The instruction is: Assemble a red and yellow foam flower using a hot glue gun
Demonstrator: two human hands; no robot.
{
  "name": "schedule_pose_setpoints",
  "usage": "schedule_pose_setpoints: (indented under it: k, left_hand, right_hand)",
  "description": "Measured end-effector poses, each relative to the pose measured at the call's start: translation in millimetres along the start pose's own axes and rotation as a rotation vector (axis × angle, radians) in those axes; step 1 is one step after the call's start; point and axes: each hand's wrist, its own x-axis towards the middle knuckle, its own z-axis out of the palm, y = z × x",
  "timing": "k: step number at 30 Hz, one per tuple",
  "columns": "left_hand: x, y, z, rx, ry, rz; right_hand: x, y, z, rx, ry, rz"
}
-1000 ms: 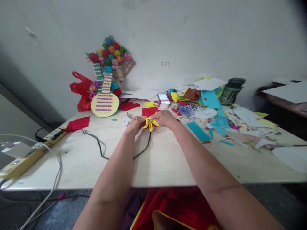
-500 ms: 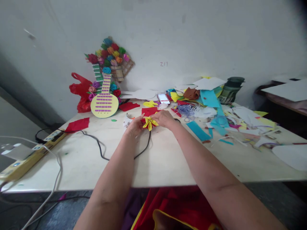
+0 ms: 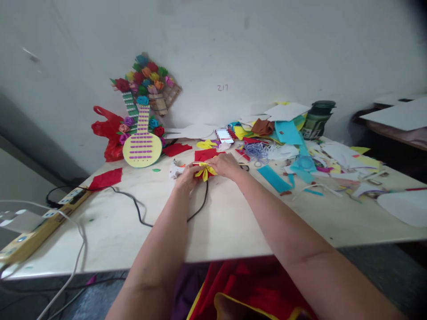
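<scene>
Both hands remained at the yellow paper flower (image 3: 205, 170), far centre of the table (image 3: 233, 222). The left hand (image 3: 187, 174) had closed back onto the flower's left side after briefly opening. The right hand (image 3: 225, 164) still gripped its right side. The view had shifted slightly left. A black cable (image 3: 200, 205) lay beneath.

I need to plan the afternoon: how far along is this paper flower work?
Finished: a guitar-shaped flower decoration leans on the wall. In hand: the left hand and right hand pinch a yellow paper flower. Left: a heap of uncut coloured paper scraps.
</scene>
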Motion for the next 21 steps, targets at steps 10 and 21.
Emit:
schedule_pose_setpoints:
  k: [10,21]
  left_hand:
    - [-1.0,0.4,4.0,-0.019,0.098,0.002]
    - [5.0,-2.2,2.0,-0.026,0.11,0.071]
  right_hand:
    - [-0.7,-3.3,-1.3,0.018,0.0,0.028]
    - [0.5,-2.6,2.5,0.053,0.054,0.063]
